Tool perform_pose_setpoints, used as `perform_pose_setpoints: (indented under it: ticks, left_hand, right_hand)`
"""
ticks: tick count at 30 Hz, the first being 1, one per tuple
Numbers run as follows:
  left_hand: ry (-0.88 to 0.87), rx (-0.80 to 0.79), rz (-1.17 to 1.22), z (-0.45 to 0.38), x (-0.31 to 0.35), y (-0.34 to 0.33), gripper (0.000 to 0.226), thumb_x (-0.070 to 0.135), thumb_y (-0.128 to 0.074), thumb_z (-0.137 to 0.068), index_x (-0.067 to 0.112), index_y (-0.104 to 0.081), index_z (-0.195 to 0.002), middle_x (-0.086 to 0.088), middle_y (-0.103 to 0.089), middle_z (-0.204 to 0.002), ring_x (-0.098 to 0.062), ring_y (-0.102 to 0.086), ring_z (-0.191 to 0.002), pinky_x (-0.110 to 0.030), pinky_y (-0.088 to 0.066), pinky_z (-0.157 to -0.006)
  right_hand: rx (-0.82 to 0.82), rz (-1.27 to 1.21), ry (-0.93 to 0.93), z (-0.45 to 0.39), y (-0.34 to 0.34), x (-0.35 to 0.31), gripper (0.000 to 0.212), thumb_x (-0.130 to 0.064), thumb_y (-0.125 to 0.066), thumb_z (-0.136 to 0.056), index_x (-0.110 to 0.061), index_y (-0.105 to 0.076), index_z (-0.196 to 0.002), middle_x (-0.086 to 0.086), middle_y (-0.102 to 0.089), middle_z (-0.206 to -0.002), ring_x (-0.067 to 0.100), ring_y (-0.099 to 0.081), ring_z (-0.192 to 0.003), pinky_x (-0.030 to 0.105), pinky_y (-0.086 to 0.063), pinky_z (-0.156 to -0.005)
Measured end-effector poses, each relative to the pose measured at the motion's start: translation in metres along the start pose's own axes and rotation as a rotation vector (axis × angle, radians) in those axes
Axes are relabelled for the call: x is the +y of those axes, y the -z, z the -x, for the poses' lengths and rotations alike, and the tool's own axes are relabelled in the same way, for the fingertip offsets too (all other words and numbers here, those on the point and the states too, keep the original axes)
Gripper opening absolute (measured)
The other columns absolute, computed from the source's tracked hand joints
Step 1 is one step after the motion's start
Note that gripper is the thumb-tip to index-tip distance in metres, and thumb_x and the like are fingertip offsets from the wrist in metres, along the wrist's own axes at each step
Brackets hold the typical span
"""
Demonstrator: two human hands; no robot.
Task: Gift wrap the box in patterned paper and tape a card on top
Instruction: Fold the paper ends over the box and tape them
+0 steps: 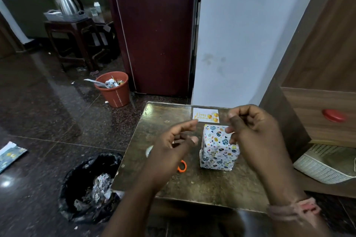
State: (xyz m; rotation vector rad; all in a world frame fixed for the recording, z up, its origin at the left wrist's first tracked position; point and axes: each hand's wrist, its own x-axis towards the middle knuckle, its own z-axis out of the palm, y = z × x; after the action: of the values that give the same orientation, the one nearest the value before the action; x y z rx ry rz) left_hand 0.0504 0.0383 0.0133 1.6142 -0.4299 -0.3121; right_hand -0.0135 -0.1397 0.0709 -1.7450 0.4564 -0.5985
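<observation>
The box [218,150], wrapped in white paper with coloured balls and hearts, stands upright on a small dark table [192,184]. A white "Happy Birthday" card [205,115] lies flat behind it, near the table's far edge. My left hand [173,150] hovers left of the box with index finger and thumb stretched toward it, touching nothing. Above the box's right top corner, my right hand [254,132] has its fingers curled and I see nothing in them. An orange scissors handle [182,166] and the edge of a tape roll [149,150] show from under my left hand.
A black bin bag [90,184] with crumpled paper sits on the floor left of the table. A terracotta bin [113,88] stands farther back by a dark red door. A wooden cabinet [317,113] and a woven mat [327,163] are close on the right.
</observation>
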Motion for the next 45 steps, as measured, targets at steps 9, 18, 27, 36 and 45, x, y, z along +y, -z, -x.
perform_pose_setpoints:
  ticks: [9,18,27,36,45]
  left_hand:
    - [-0.146,-0.006,-0.195,0.003,0.005,-0.041,0.054,0.037,-0.08,-0.087,0.04,-0.061,-0.137,0.023,-0.05,-0.141,0.013,-0.048,-0.126,-0.007,-0.044,-0.093]
    - [-0.18,0.004,-0.167,0.0,-0.001,-0.045,0.032,0.031,-0.076,-0.092,0.035,-0.069,-0.123,0.018,-0.06,-0.136,0.002,-0.056,-0.127,-0.009,-0.043,-0.098]
    - [-0.095,-0.035,-0.034,0.0,0.002,-0.043,0.029,0.026,-0.077,-0.091,0.036,-0.07,-0.117,0.015,-0.063,-0.132,-0.006,-0.064,-0.117,-0.038,-0.057,-0.097]
    - [-0.137,-0.041,-0.056,0.001,0.004,-0.044,0.028,0.025,-0.076,-0.092,0.035,-0.073,-0.118,0.015,-0.06,-0.134,-0.002,-0.061,-0.119,-0.013,-0.05,-0.088]
    - [-0.159,-0.028,-0.093,0.0,0.002,-0.043,0.028,0.028,-0.077,-0.09,0.033,-0.074,-0.118,0.02,-0.058,-0.133,0.003,-0.059,-0.12,-0.009,-0.046,-0.09]
  right_hand:
    - [-0.082,0.047,-0.026,-0.003,0.017,0.0,0.014,-0.008,-0.056,-0.101,-0.013,-0.062,-0.089,0.001,-0.075,-0.085,0.01,-0.069,-0.066,0.034,-0.055,-0.062]
    - [-0.008,-0.087,-0.078,-0.01,0.025,0.004,0.014,-0.007,-0.055,-0.102,-0.008,-0.061,-0.089,0.011,-0.074,-0.081,0.017,-0.066,-0.063,0.029,-0.057,-0.053]
    - [-0.023,-0.058,-0.092,-0.012,0.03,0.006,0.014,-0.009,-0.055,-0.101,-0.01,-0.062,-0.09,0.006,-0.074,-0.078,0.016,-0.063,-0.06,0.032,-0.05,-0.052]
    - [-0.124,0.077,-0.039,-0.011,0.035,0.007,0.008,-0.018,-0.065,-0.096,-0.021,-0.067,-0.088,0.0,-0.075,-0.084,0.011,-0.063,-0.068,0.036,-0.047,-0.065]
    - [-0.176,0.284,0.003,-0.01,0.032,0.014,0.01,-0.022,-0.067,-0.095,-0.026,-0.063,-0.086,-0.006,-0.073,-0.08,0.014,-0.067,-0.075,0.044,-0.055,-0.076]
